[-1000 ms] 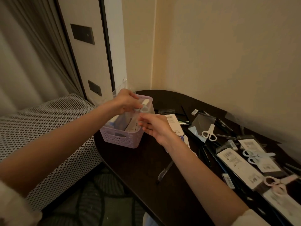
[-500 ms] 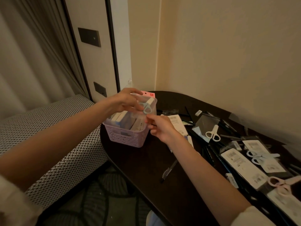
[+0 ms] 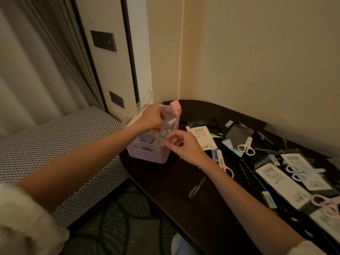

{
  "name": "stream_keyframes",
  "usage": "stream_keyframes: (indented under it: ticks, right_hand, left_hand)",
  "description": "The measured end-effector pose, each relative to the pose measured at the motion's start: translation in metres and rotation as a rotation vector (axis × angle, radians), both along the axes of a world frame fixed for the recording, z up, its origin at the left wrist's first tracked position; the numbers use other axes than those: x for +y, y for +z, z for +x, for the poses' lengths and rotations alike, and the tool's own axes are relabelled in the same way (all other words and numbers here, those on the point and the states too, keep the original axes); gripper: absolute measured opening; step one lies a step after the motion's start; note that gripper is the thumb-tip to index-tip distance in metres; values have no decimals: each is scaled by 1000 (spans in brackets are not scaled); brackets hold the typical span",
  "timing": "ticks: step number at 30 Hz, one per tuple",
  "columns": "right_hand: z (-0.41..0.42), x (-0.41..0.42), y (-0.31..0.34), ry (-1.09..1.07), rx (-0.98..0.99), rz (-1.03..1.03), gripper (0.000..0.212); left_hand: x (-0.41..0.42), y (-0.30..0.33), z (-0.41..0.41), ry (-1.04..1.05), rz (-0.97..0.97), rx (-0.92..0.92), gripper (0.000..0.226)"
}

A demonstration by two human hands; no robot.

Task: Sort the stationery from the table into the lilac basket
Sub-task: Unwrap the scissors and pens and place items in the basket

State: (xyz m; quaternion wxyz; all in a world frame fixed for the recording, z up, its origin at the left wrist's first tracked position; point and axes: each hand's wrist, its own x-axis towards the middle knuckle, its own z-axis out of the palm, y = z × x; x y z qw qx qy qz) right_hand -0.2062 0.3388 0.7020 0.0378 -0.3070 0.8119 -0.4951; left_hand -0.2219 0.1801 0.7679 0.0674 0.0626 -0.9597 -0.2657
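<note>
Dropped lower into the basket (image 3: 147, 153) versus half a second back: clear packet (image 3: 147, 115) with blue-handled scissors (image 3: 163, 131) inside. Blue handles, level with the rim then, sat below the rim line on the near-right side. Moved slightly right with camera shift, nothing else displaced on the worktop (image 3: 184, 181). Judged: packet nearly seated, one more item almost sorted, plenty left outside.

Left hand (image 3: 152, 118): over basket's open top, fingers curled down, pinched the packet's upper part. Gripping, not open. Top corner of plastic stuck up above basket's far-left edge.

Right hand (image 3: 184, 146): at basket's right-front corner, thumb and forefinger pinched together near packet's lower right edge, other fingers loosely curled. Looked closed on the plastic edge; exact contact hard to confirm, film transparent.

Inside basket: pale boxes or packs standing upright, pink tag (image 3: 175, 106) poking up at far-right rim.

Right of basket, still on worktop: white label card (image 3: 202, 137) just beside it, white scissors (image 3: 245, 147) further right, pink scissors (image 3: 226, 167) right-front, dark pen (image 3: 197, 186) well in front-right, more packaged scissors (image 3: 298, 172) far right with black pencils scattered between.

Left of basket: patterned bench (image 3: 55, 144), off the worktop.
</note>
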Motion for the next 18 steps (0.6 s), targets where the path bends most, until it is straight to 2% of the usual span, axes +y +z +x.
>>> stream_keyframes:
  ticks: [3, 5, 8, 10, 12, 18]
  right_hand:
    - [2, -1, -9, 45, 62, 78, 17]
    - [2, -1, -12, 34, 90, 83, 17]
    - [1, -2, -12, 34, 116, 89, 16]
    - [0, -1, -12, 34, 116, 94, 17]
    - [-1, -1, -12, 26, 118, 93, 17]
    - [-1, 0, -11, 23, 141, 113, 20]
  left_hand:
    - [1, -11, -2, 23, 4, -37, 8]
    - [-4, -20, -5, 44, 1, -80, 26]
    - [-9, -26, -9, 81, -61, -134, 12]
    - [-9, -28, -11, 76, -141, -174, 30]
    - [-9, -30, -12, 14, -204, -198, 35]
    - [-7, -37, -6, -147, -498, -84, 12]
